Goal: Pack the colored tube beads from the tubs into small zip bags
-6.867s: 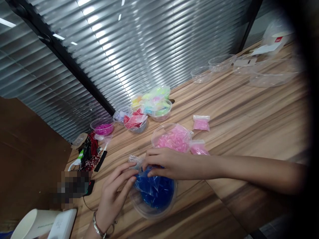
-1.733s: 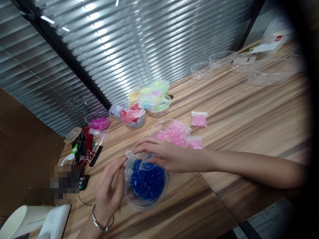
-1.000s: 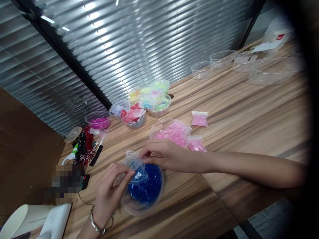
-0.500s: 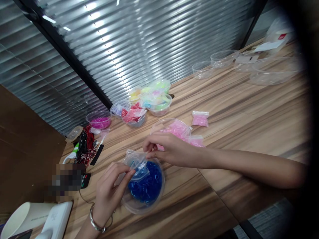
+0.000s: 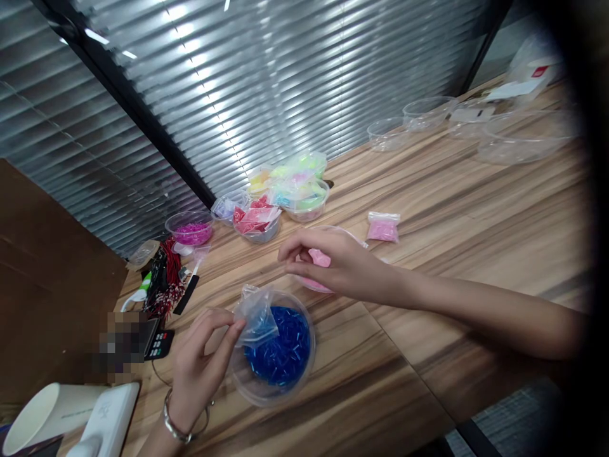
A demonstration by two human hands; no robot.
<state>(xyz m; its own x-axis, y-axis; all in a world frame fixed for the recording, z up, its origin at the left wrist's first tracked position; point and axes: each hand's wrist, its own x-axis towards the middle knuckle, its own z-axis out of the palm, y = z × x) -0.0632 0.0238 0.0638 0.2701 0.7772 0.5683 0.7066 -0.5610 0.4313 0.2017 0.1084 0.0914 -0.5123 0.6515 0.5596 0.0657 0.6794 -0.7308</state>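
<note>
Between the thumb and forefinger of my left hand (image 5: 204, 365) is the edge of a clear plastic bag (image 5: 257, 315). The bag hangs over the left part of a round clear bowl (image 5: 309, 365) that holds dark blue tube-shaped pieces (image 5: 285, 355). My right hand (image 5: 328, 260) is raised over a clear bowl of pink pieces (image 5: 320, 257), covering much of it. Its fingers are curled with thumb and fingertips close together, and whether anything small is between them does not show. A sealed bag of pink pieces (image 5: 383, 228) lies behind my right hand.
Bowls with magenta pieces (image 5: 191, 233), red bags (image 5: 257, 219) and yellow-green bags (image 5: 304, 190) stand along the back. Clear bowls (image 5: 428, 114) are at the back right. Cables (image 5: 164, 279), a white power strip (image 5: 109, 419) and a paper cup (image 5: 52, 416) sit left.
My right hand has let go of the clear bag and moved up and right, over the pink bowl. My left hand has shifted slightly left with the bag.
</note>
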